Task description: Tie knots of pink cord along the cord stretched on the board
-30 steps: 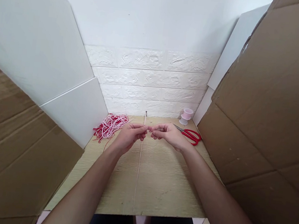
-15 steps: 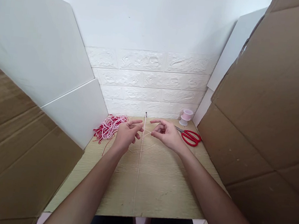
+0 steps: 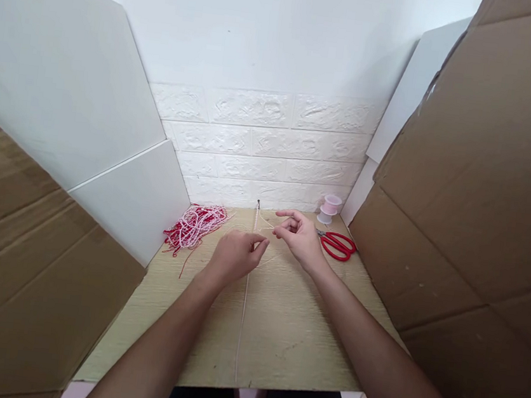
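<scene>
A pale cord (image 3: 242, 324) runs straight down the board from a small dark hook (image 3: 258, 203) by the wall, with a knotted stretch near the top. My left hand (image 3: 238, 255) lies across this cord, thumb and forefinger pinched together; what they hold, if anything, is too small to make out. To its right, my right hand (image 3: 300, 236) pinches a thin pale thread (image 3: 265, 222) between thumb and finger. That thread slants up left to the knotted stretch. Part of the cord is hidden behind my left hand.
A heap of red and pink-white braided cords (image 3: 198, 226) lies at the back left. Red-handled scissors (image 3: 338, 245) rest at the right, below stacked spools (image 3: 330, 208). Cardboard walls (image 3: 478, 185) flank the wooden board (image 3: 296, 349).
My left hand has moved down and to the right, over the cord, and its fingers have closed into a pinch. My right hand has shifted slightly right, drawing the thread with it.
</scene>
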The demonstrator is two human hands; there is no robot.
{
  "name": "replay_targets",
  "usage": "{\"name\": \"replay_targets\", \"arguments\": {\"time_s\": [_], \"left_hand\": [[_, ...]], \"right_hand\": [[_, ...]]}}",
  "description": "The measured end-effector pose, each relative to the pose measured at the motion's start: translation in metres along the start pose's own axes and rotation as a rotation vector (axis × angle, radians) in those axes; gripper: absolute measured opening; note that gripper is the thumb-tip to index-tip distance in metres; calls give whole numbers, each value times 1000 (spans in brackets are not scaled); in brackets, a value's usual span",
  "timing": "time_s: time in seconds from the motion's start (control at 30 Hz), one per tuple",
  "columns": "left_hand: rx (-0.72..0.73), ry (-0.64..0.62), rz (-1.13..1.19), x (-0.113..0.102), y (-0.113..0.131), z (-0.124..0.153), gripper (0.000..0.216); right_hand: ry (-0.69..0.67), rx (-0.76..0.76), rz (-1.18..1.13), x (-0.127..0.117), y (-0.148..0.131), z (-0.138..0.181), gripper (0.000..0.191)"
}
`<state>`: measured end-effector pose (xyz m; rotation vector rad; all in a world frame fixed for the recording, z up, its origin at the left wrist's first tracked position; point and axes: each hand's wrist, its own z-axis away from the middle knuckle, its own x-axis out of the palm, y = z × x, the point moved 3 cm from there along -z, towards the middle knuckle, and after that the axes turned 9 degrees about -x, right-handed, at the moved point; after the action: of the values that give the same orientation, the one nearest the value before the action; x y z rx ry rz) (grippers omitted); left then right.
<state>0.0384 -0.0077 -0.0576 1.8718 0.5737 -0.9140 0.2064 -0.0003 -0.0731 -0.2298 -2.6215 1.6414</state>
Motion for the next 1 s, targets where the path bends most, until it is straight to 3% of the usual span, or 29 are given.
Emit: {"name": "replay_targets", "arguments": {"time_s": [0.13, 0.27, 0.5, 0.73, 1.0], "left_hand": [[-79, 172, -144, 5, -9, -2, 35], [-86, 214, -151, 5, -15, -3, 39], [-61, 118, 6, 4, -14, -5, 34], [-129, -194, 412, -12, -16, -10, 40], [-319, -172, 693, -19, -35, -17, 35]], "right_hand": [[11, 67, -91, 0, 3, 0, 40], [-7, 118, -153, 1, 3, 1, 41], [-192, 85, -237, 5, -3, 3, 41], [-160, 49, -111, -5, 2, 0, 45], [-131, 78, -29, -7, 4, 0, 43]]}}
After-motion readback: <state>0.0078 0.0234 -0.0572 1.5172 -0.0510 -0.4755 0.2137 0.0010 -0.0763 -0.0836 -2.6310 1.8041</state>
